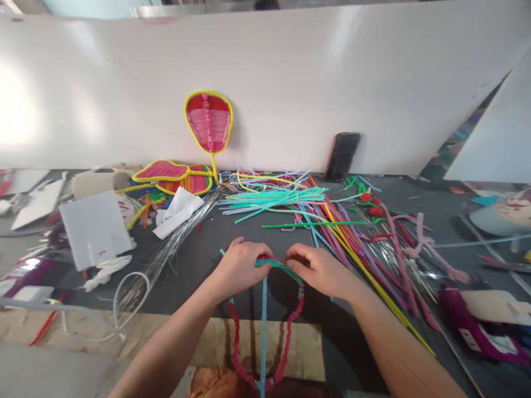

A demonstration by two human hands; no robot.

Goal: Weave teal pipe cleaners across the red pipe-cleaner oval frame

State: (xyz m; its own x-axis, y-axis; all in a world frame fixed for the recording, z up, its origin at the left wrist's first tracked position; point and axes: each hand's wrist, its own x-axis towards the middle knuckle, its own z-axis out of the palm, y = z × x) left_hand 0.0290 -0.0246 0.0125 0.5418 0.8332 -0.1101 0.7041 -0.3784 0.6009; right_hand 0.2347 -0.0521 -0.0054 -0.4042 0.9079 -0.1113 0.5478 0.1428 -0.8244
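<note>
Both hands grip the top of a loop-shaped pipe cleaner frame (pixel 289 337), turquoise along its upper edge and red-pink lower down. A light blue pipe cleaner (pixel 264 331) runs straight down through its middle. My left hand (pixel 240 268) pinches the upper left of the loop, its fingers closed on the turquoise part; a short turquoise end sticks out past it. On the upper right, my right hand (pixel 317 268) pinches the same edge between thumb and fingertips. The loop hangs over the table's near edge, and part of its upper rim is hidden by my fingers.
Turquoise pipe cleaners (pixel 274 199) lie in a heap ahead, with many colours to the right. A finished pink fan shape with yellow rim (pixel 208 121) stands against the white board (pixel 282 66). A phone (pixel 342 156) leans there too. Purple glue guns (pixel 477 326) sit at both sides, beside wires (pixel 166 243).
</note>
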